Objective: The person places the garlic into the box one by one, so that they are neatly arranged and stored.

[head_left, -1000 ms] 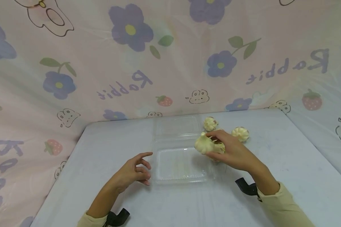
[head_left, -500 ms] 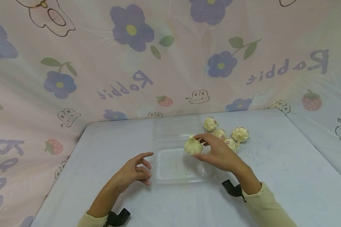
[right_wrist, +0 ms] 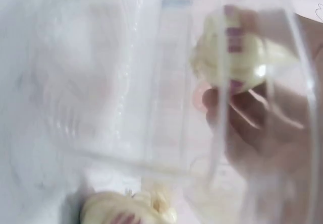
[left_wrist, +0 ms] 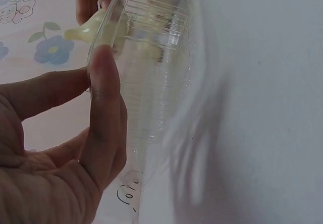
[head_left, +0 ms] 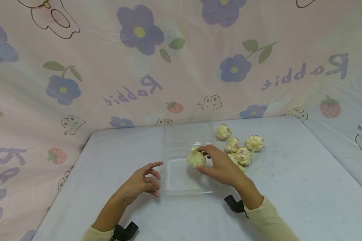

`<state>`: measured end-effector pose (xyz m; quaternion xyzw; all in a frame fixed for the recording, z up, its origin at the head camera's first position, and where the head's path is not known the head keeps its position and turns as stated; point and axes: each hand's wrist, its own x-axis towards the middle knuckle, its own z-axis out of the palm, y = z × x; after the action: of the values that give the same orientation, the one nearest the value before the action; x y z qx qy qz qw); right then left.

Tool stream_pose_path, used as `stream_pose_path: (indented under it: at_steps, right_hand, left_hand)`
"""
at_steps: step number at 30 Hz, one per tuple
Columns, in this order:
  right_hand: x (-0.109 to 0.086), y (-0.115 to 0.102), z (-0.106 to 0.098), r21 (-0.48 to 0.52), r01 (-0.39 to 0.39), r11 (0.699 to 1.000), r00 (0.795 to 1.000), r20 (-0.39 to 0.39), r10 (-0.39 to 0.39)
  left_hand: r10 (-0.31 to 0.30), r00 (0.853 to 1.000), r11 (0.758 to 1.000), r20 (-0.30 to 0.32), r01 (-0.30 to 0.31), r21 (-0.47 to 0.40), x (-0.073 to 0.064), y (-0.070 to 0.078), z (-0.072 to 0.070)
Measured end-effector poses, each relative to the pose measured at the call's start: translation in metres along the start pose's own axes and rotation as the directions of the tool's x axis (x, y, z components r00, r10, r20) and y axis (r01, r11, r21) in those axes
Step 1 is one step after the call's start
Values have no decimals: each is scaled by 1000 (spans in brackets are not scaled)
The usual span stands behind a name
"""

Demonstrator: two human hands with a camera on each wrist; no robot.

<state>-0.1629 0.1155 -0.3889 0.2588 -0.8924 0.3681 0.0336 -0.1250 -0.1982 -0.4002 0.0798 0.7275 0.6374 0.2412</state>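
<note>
My right hand [head_left: 221, 167] holds a pale garlic bulb [head_left: 196, 158] between thumb and fingers, above the near half of a clear plastic clamshell container [head_left: 188, 192]. The right wrist view shows that garlic bulb [right_wrist: 229, 57] with purple streaks, seen through the container wall. My left hand [head_left: 143, 180] stays at the container's left side with loosely bent fingers. In the left wrist view, fingertips [left_wrist: 104, 62] of that hand overlap the container rim; whether they touch it I cannot tell. The container lies open, its lid half [head_left: 188, 135] flat toward the back.
Several more garlic bulbs [head_left: 232, 144] lie on the white tabletop [head_left: 289, 187] to the right of the container, the nearest one partly behind my right hand. A printed cloth [head_left: 187, 67] hangs along the table's back edge.
My right hand has carried the garlic bulb leftward and slightly down, from the container's right edge to over its near half. More bulbs on the right are uncovered. The left hand has barely moved.
</note>
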Motion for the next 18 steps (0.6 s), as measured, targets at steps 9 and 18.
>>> stream_pose_path:
  at_steps: [9,18]
  right_hand:
    - [6,-7,16,22,-30,999,999,11,30]
    - [13,-12,28,32,-34,999,999,23,34]
  left_hand:
    - [-3,1000,1000,-2,3,-13,0,-1,0]
    - [12,1000,1000,9,-12,-27,1,-1,0]
